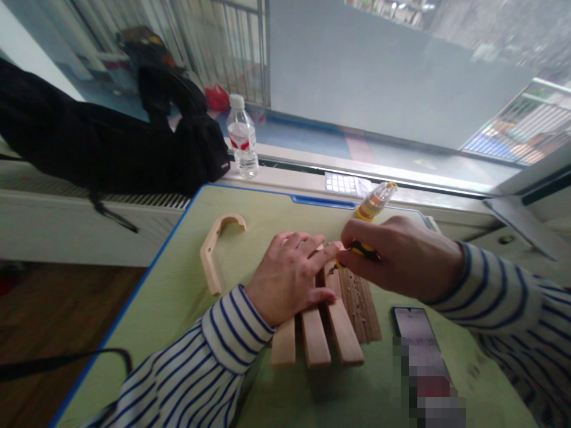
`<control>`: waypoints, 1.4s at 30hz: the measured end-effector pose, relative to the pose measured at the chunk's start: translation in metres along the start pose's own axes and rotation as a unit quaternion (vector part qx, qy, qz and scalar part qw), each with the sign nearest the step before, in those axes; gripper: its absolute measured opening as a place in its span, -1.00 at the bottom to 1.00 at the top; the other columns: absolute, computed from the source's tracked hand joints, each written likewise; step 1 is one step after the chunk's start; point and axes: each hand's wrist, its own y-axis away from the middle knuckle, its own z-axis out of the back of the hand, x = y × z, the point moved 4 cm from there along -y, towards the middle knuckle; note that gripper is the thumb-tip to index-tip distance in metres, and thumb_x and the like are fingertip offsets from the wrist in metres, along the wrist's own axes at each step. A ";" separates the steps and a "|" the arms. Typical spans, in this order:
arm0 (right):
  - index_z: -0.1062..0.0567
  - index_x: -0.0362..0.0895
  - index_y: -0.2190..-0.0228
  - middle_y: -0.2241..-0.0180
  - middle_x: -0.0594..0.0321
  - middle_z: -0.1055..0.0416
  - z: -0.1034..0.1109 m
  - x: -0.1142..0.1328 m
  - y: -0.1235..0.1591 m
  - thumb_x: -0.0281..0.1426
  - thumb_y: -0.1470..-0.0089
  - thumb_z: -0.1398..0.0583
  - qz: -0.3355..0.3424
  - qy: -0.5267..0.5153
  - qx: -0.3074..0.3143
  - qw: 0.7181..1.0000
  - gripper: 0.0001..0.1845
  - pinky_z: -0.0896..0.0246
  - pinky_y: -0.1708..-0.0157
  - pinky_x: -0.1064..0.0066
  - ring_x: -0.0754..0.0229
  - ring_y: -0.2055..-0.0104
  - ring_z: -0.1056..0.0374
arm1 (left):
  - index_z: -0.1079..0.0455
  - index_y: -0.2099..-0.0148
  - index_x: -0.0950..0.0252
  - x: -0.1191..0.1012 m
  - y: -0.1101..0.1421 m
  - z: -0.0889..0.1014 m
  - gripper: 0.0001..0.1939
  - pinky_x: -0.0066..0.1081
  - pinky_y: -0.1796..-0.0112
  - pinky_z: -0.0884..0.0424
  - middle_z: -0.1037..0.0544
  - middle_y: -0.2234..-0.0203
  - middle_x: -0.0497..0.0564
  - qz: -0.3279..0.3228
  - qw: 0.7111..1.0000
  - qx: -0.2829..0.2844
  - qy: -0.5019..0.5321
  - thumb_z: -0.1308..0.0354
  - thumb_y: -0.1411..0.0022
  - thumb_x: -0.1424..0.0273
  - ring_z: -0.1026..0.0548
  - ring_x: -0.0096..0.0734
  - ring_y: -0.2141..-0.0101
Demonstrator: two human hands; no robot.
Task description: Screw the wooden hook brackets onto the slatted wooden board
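Note:
Several pale wooden slats (315, 339) lie side by side on the green table (178, 356). My left hand (289, 276) rests across them, its fingers and thumb gripping the slats from above. In my right hand (397, 252) is a screwdriver (366, 251) with a yellow and black handle, held low over the rightmost slat. The screwdriver's tip is mostly hidden by my fingers. Beside that slat lies a brown grooved mat (359, 303) with several small screws scattered on it. A curved wooden piece (212, 255) with holes lies left of my left hand.
A clear bottle with a yellow cap (373, 201) lies near the table's back edge. A phone (417, 333) is at the right front. A water bottle (243, 139) stands on the windowsill by a black bag (178, 148). A blue tray slot (323, 202) runs along the back edge.

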 end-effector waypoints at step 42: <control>-0.29 -0.12 0.39 0.68 0.48 -0.16 -0.010 -0.005 0.005 -0.31 0.00 -0.13 -0.031 -0.167 -0.044 0.984 -0.85 0.08 0.66 0.59 0.45 0.67 -0.02 | -0.14 -0.17 0.18 -0.001 0.001 0.002 -0.26 -0.12 -0.02 -0.09 -0.35 -0.04 0.05 0.002 1.000 0.001 0.007 -0.18 -0.01 -0.03 -0.26 -0.10 0.00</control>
